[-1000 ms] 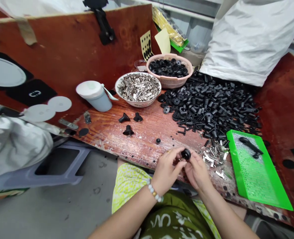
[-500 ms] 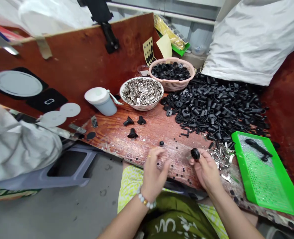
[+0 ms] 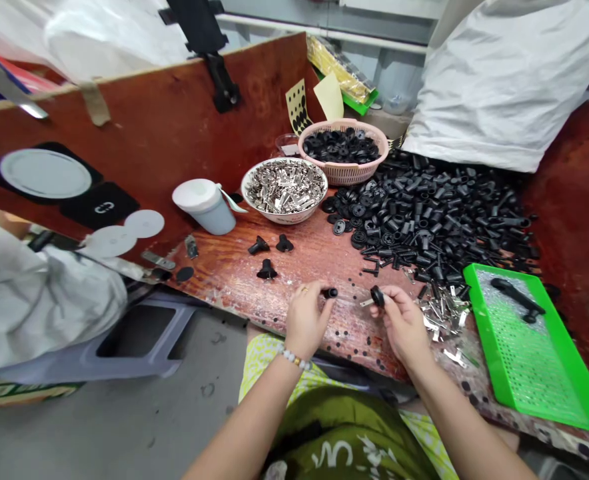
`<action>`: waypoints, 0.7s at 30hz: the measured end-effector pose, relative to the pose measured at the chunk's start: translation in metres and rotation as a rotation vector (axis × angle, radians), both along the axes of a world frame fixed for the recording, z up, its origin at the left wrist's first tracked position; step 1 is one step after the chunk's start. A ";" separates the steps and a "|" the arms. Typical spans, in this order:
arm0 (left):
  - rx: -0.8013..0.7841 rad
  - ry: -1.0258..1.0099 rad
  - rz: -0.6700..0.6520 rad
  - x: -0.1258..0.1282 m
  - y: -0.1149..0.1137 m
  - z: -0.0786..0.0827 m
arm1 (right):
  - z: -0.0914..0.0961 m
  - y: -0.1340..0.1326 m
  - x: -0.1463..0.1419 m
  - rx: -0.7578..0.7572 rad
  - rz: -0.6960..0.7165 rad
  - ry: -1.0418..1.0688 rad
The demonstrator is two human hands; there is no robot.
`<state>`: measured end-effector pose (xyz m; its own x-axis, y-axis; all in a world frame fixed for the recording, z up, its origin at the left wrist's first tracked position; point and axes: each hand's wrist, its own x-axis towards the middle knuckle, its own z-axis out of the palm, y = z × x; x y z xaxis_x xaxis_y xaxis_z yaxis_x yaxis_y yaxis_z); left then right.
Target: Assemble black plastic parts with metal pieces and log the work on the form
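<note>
Head view: near the centre of the frame, the left hand (image 3: 308, 319) holds one small black tubular sleeve (image 3: 330, 293) between thumb and forefinger, the sleeve lying on its side. Just right of centre, the right hand (image 3: 405, 327) pinches one round black disc (image 3: 376, 297) on edge, with one thin metal strip (image 3: 366, 303) jutting from it toward the left hand. The two held parts are apart. The fit of strip and disc is too small to make out for certain.

The left forearm rises from the bottom centre, slanting rightward, back of the hand upward; the right forearm slants up and leftward from the lower right, its fingers curled.

Left of centre stand or lie three flared black parts (image 3: 266, 269). Right of centre are loose metal pieces (image 3: 444, 313), too many to count, beside one green tray (image 3: 499, 360) bearing one black handle-shaped piece (image 3: 517, 297). Farther up are one bowl (image 3: 285, 217) of metal clips, one pink basket (image 3: 344, 175) of black parts, one heap of black plastic pieces (image 3: 434, 207) and, left of the bowl, one lidded cup (image 3: 207, 213).
</note>
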<state>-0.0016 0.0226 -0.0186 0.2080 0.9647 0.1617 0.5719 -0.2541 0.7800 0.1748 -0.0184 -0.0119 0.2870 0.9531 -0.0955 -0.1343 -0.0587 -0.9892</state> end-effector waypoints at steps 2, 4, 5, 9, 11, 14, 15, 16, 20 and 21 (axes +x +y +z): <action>-0.004 -0.046 -0.051 0.006 -0.005 0.000 | 0.004 -0.001 -0.002 -0.003 0.019 -0.025; -0.004 -0.088 -0.078 0.011 -0.012 -0.001 | 0.009 -0.002 -0.003 -0.008 0.038 -0.056; -0.003 -0.103 -0.082 0.014 -0.015 -0.001 | 0.010 -0.003 -0.004 -0.010 0.043 -0.066; 0.003 -0.124 -0.069 0.019 -0.021 -0.002 | 0.010 -0.004 -0.002 -0.021 0.050 -0.040; 0.005 -0.116 -0.058 0.019 -0.021 -0.003 | 0.007 -0.004 -0.001 -0.028 0.053 -0.019; 0.003 -0.102 -0.051 0.018 -0.020 -0.004 | 0.002 -0.004 0.001 -0.037 0.065 -0.013; 0.002 -0.100 -0.052 0.017 -0.020 -0.005 | 0.001 -0.004 0.001 -0.041 0.070 -0.019; 0.002 -0.098 -0.054 0.017 -0.020 -0.006 | 0.002 -0.003 0.001 -0.045 0.073 -0.031; 0.016 -0.090 -0.047 0.016 -0.021 -0.008 | 0.010 -0.004 -0.001 -0.048 0.081 -0.127; 0.024 -0.087 -0.047 0.016 -0.021 -0.008 | 0.013 -0.004 -0.002 -0.039 0.081 -0.165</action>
